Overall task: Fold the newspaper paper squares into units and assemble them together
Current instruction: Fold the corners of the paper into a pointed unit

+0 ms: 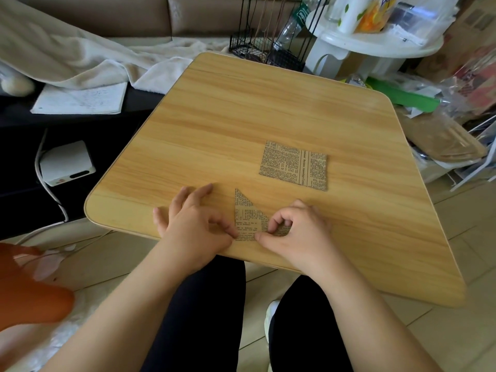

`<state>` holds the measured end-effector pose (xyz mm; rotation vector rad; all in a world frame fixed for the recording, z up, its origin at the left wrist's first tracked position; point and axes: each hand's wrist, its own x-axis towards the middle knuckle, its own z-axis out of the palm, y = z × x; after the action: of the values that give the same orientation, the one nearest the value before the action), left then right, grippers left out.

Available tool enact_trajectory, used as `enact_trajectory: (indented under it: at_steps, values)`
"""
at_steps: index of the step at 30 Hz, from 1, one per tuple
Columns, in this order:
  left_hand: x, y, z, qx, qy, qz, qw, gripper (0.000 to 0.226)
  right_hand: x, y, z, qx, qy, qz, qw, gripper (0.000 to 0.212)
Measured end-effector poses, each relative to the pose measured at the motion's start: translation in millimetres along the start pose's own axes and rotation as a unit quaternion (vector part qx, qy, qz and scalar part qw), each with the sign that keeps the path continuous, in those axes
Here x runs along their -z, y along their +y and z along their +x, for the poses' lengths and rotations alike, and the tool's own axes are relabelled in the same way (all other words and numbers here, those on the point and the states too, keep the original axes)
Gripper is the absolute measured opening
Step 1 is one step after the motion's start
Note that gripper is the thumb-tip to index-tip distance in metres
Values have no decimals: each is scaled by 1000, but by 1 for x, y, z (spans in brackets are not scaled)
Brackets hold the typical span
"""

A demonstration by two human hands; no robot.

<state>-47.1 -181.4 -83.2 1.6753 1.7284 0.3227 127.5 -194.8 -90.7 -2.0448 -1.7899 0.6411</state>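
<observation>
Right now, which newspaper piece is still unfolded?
The flat square lying alone mid-table. The folded piece at the near edge is pinched by the left hand and right hand.

L hand (197,224) sits at left edge of the folded newspaper piece (248,218), thumb + index pinching it, other fingers spread flat. R hand (298,226) at its right end, fingers curled, thumb + index pinching the paper. Both forearms bare.

Two hands (193,226) (298,226), one folded newspaper piece (245,213), one flat newspaper square (294,165).
</observation>
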Motion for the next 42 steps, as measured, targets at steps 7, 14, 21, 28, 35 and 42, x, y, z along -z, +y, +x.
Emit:
enact_trajectory:
  at_steps: [7,14,21,28,35,42]
  values:
    - [-9,8,0,30,26,40,998,20,-3,-1,-2,-1,13,-7,1000,33]
    - [-8,7,2,29,26,41,998,21,1,-3,0,-22,-1,-34,999,31]
    - [-9,4,3,28,27,28,999,19,24,22,-1,-68,-6,-23,997,33]
    - [-9,5,3,25,31,25,999,22,32,34,-6,-66,-3,-6,998,28]
    - [-9,5,3,34,32,25,999,21,31,30,-12,19,-11,-2,1000,45]
    - [-15,4,0,7,79,37,996,19,20,15,-11,27,-82,6,996,28]
